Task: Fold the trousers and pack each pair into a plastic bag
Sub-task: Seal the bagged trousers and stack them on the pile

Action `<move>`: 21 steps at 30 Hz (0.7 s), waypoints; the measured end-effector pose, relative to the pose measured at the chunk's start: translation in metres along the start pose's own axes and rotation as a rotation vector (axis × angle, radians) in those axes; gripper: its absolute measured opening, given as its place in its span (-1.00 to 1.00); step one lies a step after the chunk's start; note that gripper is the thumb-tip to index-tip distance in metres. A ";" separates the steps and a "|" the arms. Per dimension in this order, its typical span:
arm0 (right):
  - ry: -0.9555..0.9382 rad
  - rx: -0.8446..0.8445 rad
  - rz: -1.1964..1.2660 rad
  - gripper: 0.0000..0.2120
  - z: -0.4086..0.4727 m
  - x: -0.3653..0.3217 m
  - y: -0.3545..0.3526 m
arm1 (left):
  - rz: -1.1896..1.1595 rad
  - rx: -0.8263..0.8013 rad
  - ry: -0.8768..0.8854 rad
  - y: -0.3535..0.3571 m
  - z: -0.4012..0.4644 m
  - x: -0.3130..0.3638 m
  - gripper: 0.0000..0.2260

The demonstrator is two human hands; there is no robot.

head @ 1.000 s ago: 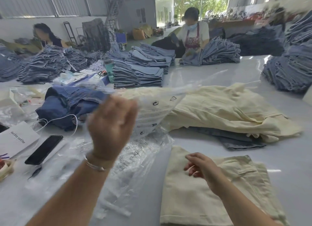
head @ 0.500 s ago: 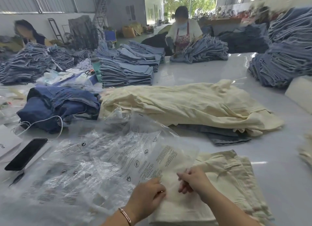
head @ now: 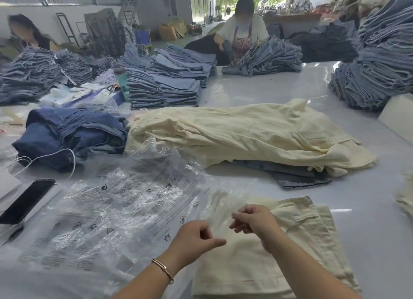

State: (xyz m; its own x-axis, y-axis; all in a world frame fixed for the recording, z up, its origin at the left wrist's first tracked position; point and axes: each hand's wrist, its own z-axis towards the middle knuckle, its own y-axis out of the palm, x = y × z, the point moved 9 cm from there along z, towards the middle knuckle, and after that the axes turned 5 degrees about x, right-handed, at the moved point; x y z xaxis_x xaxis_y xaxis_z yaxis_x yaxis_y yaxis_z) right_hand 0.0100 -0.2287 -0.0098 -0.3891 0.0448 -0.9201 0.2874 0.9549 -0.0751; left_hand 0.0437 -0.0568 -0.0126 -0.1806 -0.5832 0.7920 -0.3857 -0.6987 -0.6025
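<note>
1. A worker's left hand (head: 196,237) and right hand (head: 254,220) meet over a folded pair of cream trousers (head: 290,249) at the near edge of a white table (head: 357,198), each pinching the edge of a clear plastic bag (head: 223,207) between thumb and curled fingers.
2. The bag lies partly over the near-left corner of the folded trousers and runs left onto a loose heap of printed clear bags (head: 107,209).
3. A thin bracelet (head: 163,269) circles the left wrist.
4. Behind the folded pair, a pile of unfolded cream trousers (head: 245,133) stretches across the table, resting on a grey-blue denim pair (head: 297,176) whose edge sticks out beneath it.
5. To the left, a heap of dark blue jeans (head: 67,133) touches the cream pile; a white cable (head: 67,155) loops across it, and a black phone (head: 26,200) lies near the bags.
6. Farther back, stacks of folded light denim (head: 165,88) cover the table, where two other workers, one in a patterned apron (head: 241,41) and one at far left (head: 26,35), handle more.
</note>
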 end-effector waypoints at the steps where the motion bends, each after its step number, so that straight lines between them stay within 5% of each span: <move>1: -0.004 -0.002 0.009 -0.86 0.000 -0.001 0.002 | -0.011 -0.001 -0.008 0.000 0.000 0.001 -0.64; 6: -0.024 -0.046 0.017 -0.80 0.002 0.000 0.012 | 0.029 0.068 -0.017 -0.009 0.004 0.004 -0.82; 10: -0.060 -0.024 -0.047 -0.80 0.011 0.000 -0.001 | 0.338 0.355 -0.017 -0.046 0.006 -0.002 -0.83; 13: -0.204 0.109 -0.433 -0.89 0.024 -0.014 -0.027 | 0.257 0.556 -0.062 -0.082 0.007 -0.005 -0.89; 16: -0.344 0.158 -1.148 -0.29 0.041 -0.023 -0.040 | 0.332 0.472 -0.035 -0.079 0.012 0.004 -0.80; 18: -0.314 0.021 -1.320 0.02 0.055 -0.012 -0.038 | 0.382 0.312 -0.025 -0.049 0.011 0.008 -0.78; 21: -0.188 -0.109 -1.356 0.15 0.072 0.006 -0.039 | 0.420 0.103 -0.017 0.003 0.006 0.002 -0.76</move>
State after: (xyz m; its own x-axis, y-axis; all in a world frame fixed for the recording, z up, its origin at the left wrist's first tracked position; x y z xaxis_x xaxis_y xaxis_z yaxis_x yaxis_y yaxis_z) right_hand 0.0597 -0.2868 -0.0400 -0.1817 -0.9651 -0.1888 -0.2924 0.2364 -0.9266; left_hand 0.0476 -0.0624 -0.0129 -0.2878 -0.8317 0.4749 -0.1897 -0.4365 -0.8795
